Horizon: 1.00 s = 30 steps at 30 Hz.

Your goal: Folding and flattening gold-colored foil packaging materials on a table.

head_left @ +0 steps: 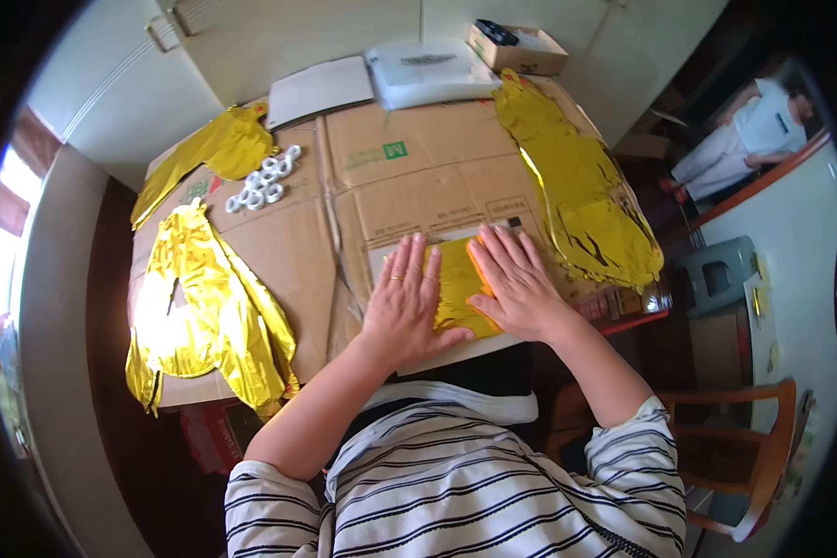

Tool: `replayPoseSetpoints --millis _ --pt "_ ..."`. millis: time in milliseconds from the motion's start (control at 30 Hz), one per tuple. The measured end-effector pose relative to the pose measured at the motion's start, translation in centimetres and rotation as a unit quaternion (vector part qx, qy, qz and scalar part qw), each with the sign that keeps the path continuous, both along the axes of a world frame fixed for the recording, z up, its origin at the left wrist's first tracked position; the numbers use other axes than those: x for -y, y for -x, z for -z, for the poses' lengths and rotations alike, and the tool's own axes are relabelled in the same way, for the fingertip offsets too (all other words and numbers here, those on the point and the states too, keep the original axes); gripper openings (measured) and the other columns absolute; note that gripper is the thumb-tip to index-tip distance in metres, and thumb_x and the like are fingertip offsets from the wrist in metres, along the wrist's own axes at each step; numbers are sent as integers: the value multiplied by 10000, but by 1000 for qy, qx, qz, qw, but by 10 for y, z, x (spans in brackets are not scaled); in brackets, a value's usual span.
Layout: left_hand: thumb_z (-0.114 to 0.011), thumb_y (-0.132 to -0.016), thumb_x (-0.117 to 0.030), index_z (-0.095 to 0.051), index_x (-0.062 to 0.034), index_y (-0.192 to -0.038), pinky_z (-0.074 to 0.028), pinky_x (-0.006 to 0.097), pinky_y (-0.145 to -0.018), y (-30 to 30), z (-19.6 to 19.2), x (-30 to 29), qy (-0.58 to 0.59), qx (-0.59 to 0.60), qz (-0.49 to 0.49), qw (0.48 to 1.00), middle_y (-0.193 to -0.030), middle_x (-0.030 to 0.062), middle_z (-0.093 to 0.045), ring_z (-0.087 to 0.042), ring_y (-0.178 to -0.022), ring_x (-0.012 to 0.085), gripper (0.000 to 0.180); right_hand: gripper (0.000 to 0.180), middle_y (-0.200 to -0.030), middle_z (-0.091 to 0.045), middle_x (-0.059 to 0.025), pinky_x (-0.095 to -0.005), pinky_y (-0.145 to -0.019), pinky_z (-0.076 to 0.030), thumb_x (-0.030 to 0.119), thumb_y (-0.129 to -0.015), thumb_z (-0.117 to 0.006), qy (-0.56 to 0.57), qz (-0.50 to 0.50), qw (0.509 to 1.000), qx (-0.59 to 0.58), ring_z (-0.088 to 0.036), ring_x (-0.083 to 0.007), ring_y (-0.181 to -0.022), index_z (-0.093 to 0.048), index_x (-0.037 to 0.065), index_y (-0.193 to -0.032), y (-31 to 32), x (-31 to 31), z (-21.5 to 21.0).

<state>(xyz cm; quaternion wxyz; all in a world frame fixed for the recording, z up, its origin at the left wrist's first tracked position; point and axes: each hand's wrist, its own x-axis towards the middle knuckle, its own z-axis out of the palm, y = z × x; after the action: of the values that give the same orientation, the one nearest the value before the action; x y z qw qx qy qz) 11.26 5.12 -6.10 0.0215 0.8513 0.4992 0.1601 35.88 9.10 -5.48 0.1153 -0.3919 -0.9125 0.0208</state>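
Observation:
A folded piece of gold foil point(458, 284) lies flat near the front edge of a table covered with brown cardboard point(418, 177). My left hand point(405, 302) presses palm-down on its left side, fingers spread, a ring on one finger. My right hand point(513, 281) lies flat on its right side, fingers apart. Both hands rest on the foil without gripping it; only a strip of the foil shows between them.
Crumpled gold foil shapes lie at the left point(200, 307), back left point(209, 153) and right point(586, 195). Several white tape rolls point(262, 181) sit at the back left. A clear bag point(428, 70), white sheet point(321, 90) and small box point(519, 48) stand behind. A wooden chair point(744, 446) stands right.

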Motion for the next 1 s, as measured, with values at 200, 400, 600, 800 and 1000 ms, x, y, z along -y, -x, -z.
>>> replayPoseSetpoints --millis 200,400,600,800,1000 --pt "-522 -853 -824 -348 113 -1534 -165 549 -1259 -1 2 0 1 40 1 999 -1625 363 -246 -206 -1541 499 1171 811 -1686 -222 -224 -561 -1262 -123 507 -997 -563 27 1 999 29 -187 -387 -1569 -308 27 -1600 -2 0 -11" --pt "-506 -866 -817 -312 93 -1562 -149 538 -1265 1 -2 3 14 16 -7 1000 -1632 351 -242 -191 -1552 476 1162 819 -1680 -222 -224 -548 -1264 -115 509 -986 -585 49 -2 998 39 -199 -390 -1557 -301 50 -1602 1 -3 -19" --pt "-547 -832 -817 -310 76 -1571 -135 524 -1270 4 3 -4 16 51 -2 999 -1629 345 -259 -188 -1551 477 1184 818 -1664 -253 -217 -551 -1264 -120 512 -966 -615 77 3 997 12 -208 -387 -1554 -323 61 -1584 4 -8 -26" --pt "-525 -844 -835 -283 87 -1574 -109 518 -1277 14 1 -24 12 26 -5 1000 -1634 346 -239 -173 -1558 468 1201 803 -1687 -218 -198 -547 -1272 -109 497 -987 -593 66 12 997 25 -179 -363 -1572 -287 92 -1609 13 -30 -20" --pt "-486 -851 -856 -309 87 -1563 -115 522 -1276 14 5 -32 -7 27 -6 1000 -1633 336 -249 -173 -1557 466 1195 806 -1696 -204 -182 -547 -1271 -107 552 -1002 -551 67 4 997 31 -176 -356 -1575 -286 102 -1615 9 -40 -18"
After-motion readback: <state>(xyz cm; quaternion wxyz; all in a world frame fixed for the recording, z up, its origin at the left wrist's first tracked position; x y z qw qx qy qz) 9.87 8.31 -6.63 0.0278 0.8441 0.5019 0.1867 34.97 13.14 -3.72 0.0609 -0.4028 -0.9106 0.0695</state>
